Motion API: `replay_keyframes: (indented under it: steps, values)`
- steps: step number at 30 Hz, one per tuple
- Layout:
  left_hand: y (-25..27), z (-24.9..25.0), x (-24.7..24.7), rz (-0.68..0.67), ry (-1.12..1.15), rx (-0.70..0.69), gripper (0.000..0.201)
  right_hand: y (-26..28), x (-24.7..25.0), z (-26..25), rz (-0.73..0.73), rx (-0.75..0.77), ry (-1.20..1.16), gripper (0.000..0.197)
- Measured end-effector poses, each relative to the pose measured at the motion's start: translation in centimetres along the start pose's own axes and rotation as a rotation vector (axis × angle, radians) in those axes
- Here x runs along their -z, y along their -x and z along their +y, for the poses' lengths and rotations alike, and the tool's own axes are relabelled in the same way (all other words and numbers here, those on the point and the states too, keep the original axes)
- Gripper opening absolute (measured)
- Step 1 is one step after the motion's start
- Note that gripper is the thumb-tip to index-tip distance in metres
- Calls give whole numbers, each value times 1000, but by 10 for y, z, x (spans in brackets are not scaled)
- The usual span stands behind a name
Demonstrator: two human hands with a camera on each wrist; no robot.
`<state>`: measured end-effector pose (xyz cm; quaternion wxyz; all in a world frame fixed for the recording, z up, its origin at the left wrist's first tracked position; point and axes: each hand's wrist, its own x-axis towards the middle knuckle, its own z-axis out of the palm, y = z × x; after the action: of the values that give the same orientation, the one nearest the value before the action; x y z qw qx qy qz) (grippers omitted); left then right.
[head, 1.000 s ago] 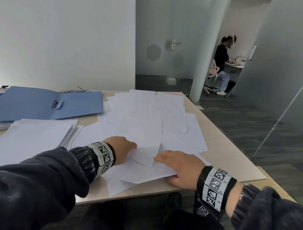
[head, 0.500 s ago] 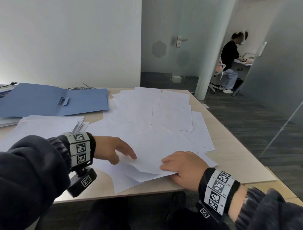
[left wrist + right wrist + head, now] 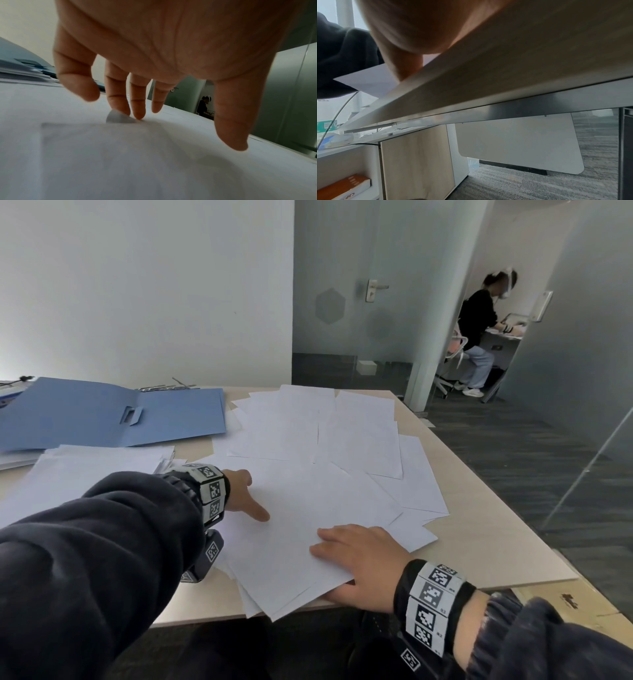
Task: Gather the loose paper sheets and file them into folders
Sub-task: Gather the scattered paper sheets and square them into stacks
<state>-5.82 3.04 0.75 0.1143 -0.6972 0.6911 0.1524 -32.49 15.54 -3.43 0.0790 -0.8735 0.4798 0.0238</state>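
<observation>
Thin, floppy, slippery sheets [image 3: 308, 508] lower centre; pinch overhanging near edge. Left hand [image 3: 241, 494] open, fingertips touching; right hand [image 3: 363, 563] flat, pressing.

Dark navy sleeves [image 3: 102, 542]; grey wristbands [image 3: 433, 604] with black-white square markers.

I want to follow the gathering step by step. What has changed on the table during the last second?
The left hand moved away from the right hand and farther over the loose sheets, fingers spread, fingertips touching paper. The right hand stayed on the near bundle. The blue folder stayed open.
</observation>
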Motion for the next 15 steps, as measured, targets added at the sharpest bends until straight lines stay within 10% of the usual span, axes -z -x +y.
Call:
replay_keyframes:
  steps: [7, 15]
  values:
    - [-14, 7, -2, -17, 7, -8, 59, 4, -7, 3, -1, -10, -31, 86]
    - [-6, 15, -7, 54, 87, -16, 67, 7, -16, 2, 37, -17, -37, 96]
